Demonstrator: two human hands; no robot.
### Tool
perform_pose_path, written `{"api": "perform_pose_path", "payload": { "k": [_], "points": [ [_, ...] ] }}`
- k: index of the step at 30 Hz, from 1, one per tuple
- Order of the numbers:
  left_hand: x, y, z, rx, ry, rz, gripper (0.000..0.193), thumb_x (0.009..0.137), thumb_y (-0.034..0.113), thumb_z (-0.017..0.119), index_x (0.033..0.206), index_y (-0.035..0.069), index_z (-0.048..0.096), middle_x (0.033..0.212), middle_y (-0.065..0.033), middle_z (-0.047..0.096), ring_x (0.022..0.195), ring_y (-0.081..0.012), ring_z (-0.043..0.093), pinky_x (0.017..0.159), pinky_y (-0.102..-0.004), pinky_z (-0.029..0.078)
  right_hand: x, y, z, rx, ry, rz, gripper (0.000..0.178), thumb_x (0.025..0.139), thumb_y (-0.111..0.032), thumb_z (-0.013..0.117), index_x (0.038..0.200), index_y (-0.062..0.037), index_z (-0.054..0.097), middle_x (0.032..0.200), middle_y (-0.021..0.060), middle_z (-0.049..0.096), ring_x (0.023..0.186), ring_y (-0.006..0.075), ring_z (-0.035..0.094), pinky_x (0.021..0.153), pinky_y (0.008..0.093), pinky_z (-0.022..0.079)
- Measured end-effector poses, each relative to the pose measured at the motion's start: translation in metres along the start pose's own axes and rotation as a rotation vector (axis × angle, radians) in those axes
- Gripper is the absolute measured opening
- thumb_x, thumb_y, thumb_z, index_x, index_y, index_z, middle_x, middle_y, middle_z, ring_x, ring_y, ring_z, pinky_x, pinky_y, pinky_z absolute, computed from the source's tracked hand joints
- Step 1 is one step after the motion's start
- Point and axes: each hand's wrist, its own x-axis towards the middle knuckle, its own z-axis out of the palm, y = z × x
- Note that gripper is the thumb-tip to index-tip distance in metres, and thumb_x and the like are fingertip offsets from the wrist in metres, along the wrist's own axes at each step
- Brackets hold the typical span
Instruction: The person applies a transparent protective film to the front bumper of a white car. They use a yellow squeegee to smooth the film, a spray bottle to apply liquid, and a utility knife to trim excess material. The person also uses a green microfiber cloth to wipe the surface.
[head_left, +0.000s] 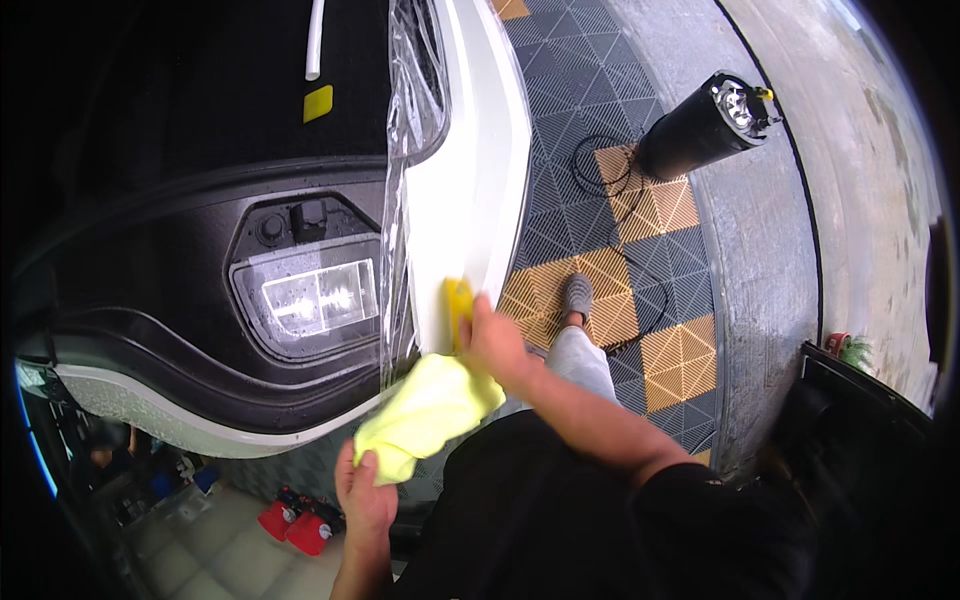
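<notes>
Pinching one end of the bright yellow cloth [430, 408], the left hand [367, 488] had its grip closed below the car's rear corner. The right hand's [496, 345] grip was closed on the yellow scraper [457, 305], over the white panel [460, 200], just beside the wrinkled clear film [412, 95]. The cloth spanned both hands; whether the right also gripped it, I could not tell.

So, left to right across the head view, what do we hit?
Two red objects on the floor, left hand, yellow tool, right hand, grey shoe, black cylinder, green plant. The yellow-green cloth spans between the hands, so it's left out.
</notes>
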Motion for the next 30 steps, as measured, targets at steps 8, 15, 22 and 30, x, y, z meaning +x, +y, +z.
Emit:
{"api": "perform_pose_path", "payload": {
  "k": [8,15,22,30],
  "points": [
    [0.157,-0.119,0.112,1.465,-0.075,0.643,0.065,0.098,0.033,0.054,0.143,-0.010,0.033,0.145,-0.0327,0.039,0.139,-0.0450,0.035,0.118,-0.0506,0.025,-0.007,0.107,-0.122,0.747,0.330,0.239,0.022,0.099,-0.011,0.055,0.117,0.0015,0.052,0.100,0.0091,0.065,0.086,0.0171,0.064,0.076,0.0329,0.053],
    [0.338,-0.112,0.246,1.635,-0.299,0.807,0.081,0.093,0.042,0.056,0.147,-0.011,0.026,0.149,-0.0384,0.027,0.142,-0.0508,0.024,0.120,-0.0559,0.015,-0.020,0.211,-0.245,0.694,0.473,0.467,0.030,0.100,-0.013,0.055,0.127,-0.0011,0.050,0.111,0.0071,0.062,0.099,0.0158,0.060,0.089,0.0315,0.049],
    [0.555,-0.045,0.392,1.637,0.205,0.906,0.088,0.087,0.040,0.065,0.152,-0.002,0.022,0.152,-0.0297,0.028,0.145,-0.0424,0.024,0.122,-0.0467,0.015,-0.032,0.263,-0.337,0.517,0.525,0.487,0.030,0.099,-0.007,0.052,0.128,-0.0002,0.050,0.112,0.0079,0.063,0.099,0.0156,0.060,0.088,0.0307,0.049],
    [0.358,-0.138,0.294,1.580,0.013,0.824,0.066,0.083,0.018,0.056,0.141,-0.010,0.040,0.144,-0.0360,0.040,0.135,-0.0495,0.037,0.117,-0.0529,0.028,-0.015,0.261,-0.363,0.544,0.458,0.285,0.032,0.096,-0.017,0.056,0.124,-0.0026,0.053,0.106,0.0075,0.062,0.089,0.0174,0.062,0.078,0.0329,0.053]
  ]
}}
